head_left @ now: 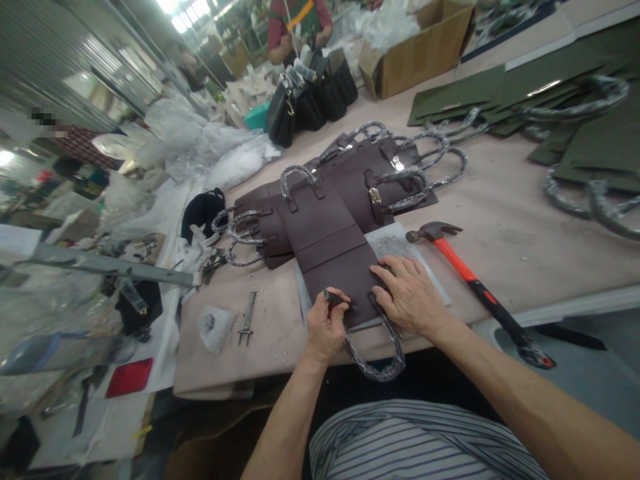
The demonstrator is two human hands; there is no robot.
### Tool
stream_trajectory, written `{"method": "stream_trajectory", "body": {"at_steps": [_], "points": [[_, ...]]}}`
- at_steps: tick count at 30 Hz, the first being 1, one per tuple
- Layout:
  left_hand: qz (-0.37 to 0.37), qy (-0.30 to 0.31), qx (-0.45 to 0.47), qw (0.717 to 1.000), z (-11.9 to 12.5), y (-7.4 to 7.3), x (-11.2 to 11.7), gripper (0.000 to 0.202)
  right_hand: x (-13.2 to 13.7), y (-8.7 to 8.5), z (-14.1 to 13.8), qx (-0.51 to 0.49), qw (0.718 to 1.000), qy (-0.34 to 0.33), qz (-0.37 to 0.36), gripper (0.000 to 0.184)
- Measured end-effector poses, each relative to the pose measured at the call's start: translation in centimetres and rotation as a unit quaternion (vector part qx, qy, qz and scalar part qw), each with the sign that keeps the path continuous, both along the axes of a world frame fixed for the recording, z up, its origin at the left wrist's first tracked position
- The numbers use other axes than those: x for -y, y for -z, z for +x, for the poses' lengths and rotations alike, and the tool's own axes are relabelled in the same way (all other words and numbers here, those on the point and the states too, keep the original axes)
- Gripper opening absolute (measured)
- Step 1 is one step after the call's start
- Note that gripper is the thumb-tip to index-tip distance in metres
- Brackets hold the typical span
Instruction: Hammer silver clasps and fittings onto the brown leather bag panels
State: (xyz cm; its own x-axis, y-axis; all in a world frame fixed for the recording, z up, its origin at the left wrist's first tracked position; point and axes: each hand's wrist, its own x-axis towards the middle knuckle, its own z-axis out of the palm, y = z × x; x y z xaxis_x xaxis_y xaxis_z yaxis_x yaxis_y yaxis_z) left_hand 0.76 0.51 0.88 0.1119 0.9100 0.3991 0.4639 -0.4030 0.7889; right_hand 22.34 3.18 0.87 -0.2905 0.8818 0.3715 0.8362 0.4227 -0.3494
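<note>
The dark brown bag panel (327, 250) is lying at the near edge of the table (525, 240), over a grey slab (400, 245) that seems to be giving it a hard backing. Its plastic-wrapped handle (376, 363) is hanging off the near edge, clear of the surface. The right hand (410, 299) is lying flat on the panel's near right corner, fingers extended and slightly spread, apparently pinning it down. The left hand (326, 328) is curling closed, thumb and fingertips pinching a small dark tool (333, 295) that is touching the panel just left of the handle. A hammer (470, 273) is lying just right of the slab, and more panels (360, 180) are lying stacked farther back.
</note>
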Motion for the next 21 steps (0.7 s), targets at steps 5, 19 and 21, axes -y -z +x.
{"method": "stream_trajectory", "body": {"at_steps": [5, 19, 21], "points": [[0.034, 0.020, -0.018, 0.999, 0.4, -0.4, -0.2, 0.006, -0.3, 0.5, 0.4, -0.050, 0.999, -0.018, 0.000, 0.037], [0.022, 0.055, -0.015, 0.998, 0.4, 0.3, -0.4, 0.011, 2.7, -1.9, 12.4, 0.038, 0.925, 0.244, -0.288, 0.028], [0.016, 0.058, -0.006, 0.998, 0.4, 0.3, -0.5, 0.011, 2.7, -1.9, 11.8, -0.104, 0.889, 0.273, -0.353, 0.007]]}}
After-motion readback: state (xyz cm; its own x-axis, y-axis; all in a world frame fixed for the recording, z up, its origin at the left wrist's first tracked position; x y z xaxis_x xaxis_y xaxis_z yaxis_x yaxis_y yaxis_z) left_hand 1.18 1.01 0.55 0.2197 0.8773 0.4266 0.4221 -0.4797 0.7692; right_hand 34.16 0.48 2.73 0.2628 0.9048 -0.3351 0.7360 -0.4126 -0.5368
